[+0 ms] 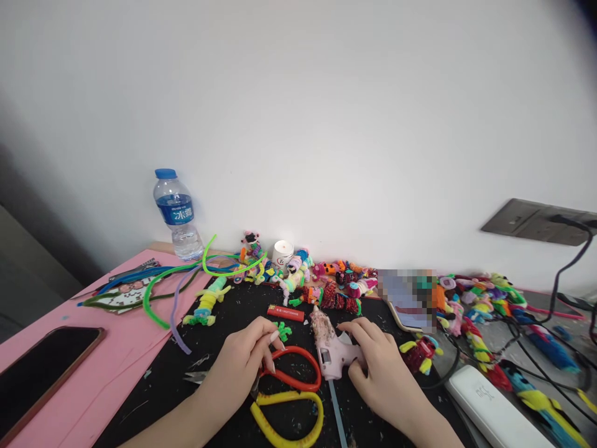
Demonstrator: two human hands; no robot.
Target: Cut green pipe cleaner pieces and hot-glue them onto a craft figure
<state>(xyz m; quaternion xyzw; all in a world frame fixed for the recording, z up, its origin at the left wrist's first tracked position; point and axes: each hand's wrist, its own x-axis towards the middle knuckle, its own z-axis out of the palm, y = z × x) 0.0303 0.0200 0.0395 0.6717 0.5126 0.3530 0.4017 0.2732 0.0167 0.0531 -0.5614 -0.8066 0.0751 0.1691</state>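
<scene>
**Left hand (242, 358) pinching green piece (283, 331), right hand (385, 367) holding glue gun (330, 350)**

The left hand's thumb and fingertips are meeting on the fuzzy green piece, above the scissors' 2 loops (299, 356). The right hand is curling half-closed around the glue gun's handle; the gun is lying over the black mat (249, 306). A capped bottle (175, 213) is standing by the wall, its fill level not showing clearly. A white cup (282, 251) is standing among fuzzy figures (334, 298), its contents staying unclear.
</scene>
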